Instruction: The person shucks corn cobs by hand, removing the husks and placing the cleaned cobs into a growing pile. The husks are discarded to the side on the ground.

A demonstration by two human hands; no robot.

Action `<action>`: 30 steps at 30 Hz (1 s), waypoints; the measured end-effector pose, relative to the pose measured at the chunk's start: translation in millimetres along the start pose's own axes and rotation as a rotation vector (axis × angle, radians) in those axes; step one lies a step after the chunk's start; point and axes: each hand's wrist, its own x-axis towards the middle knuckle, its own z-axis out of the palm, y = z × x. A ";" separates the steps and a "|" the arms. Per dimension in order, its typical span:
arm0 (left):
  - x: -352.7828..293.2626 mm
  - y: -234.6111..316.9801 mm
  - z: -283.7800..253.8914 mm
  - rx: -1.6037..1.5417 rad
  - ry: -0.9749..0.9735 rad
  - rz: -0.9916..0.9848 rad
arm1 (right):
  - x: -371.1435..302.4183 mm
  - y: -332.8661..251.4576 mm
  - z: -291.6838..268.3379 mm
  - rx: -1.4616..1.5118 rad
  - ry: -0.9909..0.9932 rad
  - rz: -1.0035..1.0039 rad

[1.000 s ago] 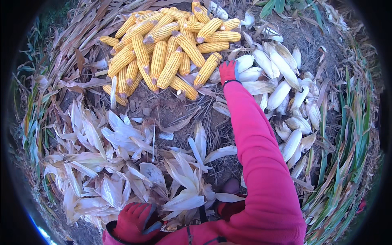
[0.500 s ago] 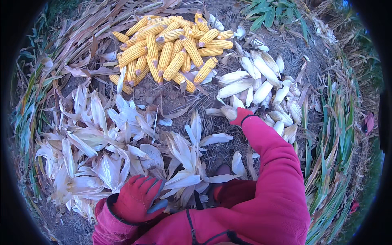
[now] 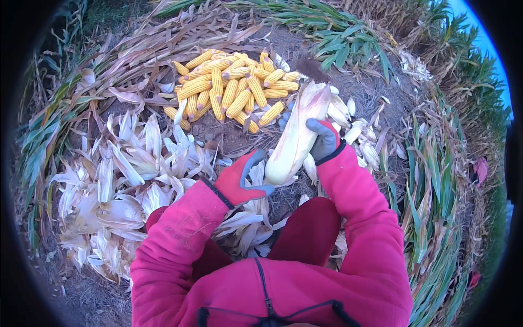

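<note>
Held up in front of me is an ear of corn in its pale husk, its rounded end low and its tip pointing away to the upper right. My right hand, in a red and grey glove, grips its right side. Just left of the rounded end, my left hand is open, thumb and fingers spread and nothing between them. Beyond lies a heap of bare yellow corn cobs. Partly behind the held ear and my right arm is a pile of ears in husk.
A wide heap of stripped dry husks covers the ground at left, with more loose husks near my knees. Green and dry stalks lie along the right side. Leafy green plants are at the far right.
My right hand has lifted an ear in husk from the right pile and brought it to the middle. My left hand has come up from the lower left toward its rounded end.
</note>
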 end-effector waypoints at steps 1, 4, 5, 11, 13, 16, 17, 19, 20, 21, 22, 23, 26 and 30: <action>12.6 11.9 0.7 -0.388 -0.037 -0.123 | 3.3 -2.4 30.0 0.052 -0.027 -0.032; 18.3 24.7 -10.6 -1.107 -0.055 -0.384 | 13.4 14.0 84.4 0.126 0.012 -0.082; 16.5 22.9 -14.7 -1.098 -0.096 -0.382 | 16.2 21.5 85.2 0.105 0.018 -0.067; -1.0 0.6 -32.7 -0.287 0.117 -0.165 | 34.6 36.8 83.7 -0.351 0.360 -0.437; -2.3 -5.6 -33.0 -0.019 0.128 -0.122 | 34.9 36.8 74.9 -0.349 0.444 -0.485; -4.9 -9.3 -34.8 0.252 0.131 -0.193 | 33.4 43.0 59.7 -0.426 0.667 -0.427; -0.3 3.5 -41.1 0.252 0.086 -0.244 | 29.6 35.4 68.3 -0.547 0.793 -0.444; -0.2 2.3 -39.9 0.335 0.125 -0.204 | 27.8 31.9 56.5 -0.380 0.714 -0.333; 3.7 2.7 -41.4 0.382 0.150 -0.172 | 27.2 28.6 52.6 -0.376 0.667 -0.331; 4.8 -1.8 -41.3 0.372 0.181 -0.133 | 29.7 30.4 46.7 -0.269 0.624 -0.340; 3.7 -10.2 -39.7 0.362 0.211 -0.093 | 33.9 36.1 39.0 -0.163 0.579 -0.350; 2.6 -15.8 -36.9 0.348 0.240 -0.062 | 36.4 42.6 34.5 -0.057 0.536 -0.348; 22.3 20.1 -28.9 0.354 0.147 -0.225 | 36.7 41.7 54.3 0.184 0.502 -0.396; 34.5 -20.2 -11.2 0.307 0.266 -0.179 | 51.3 48.1 63.1 0.699 0.436 -0.593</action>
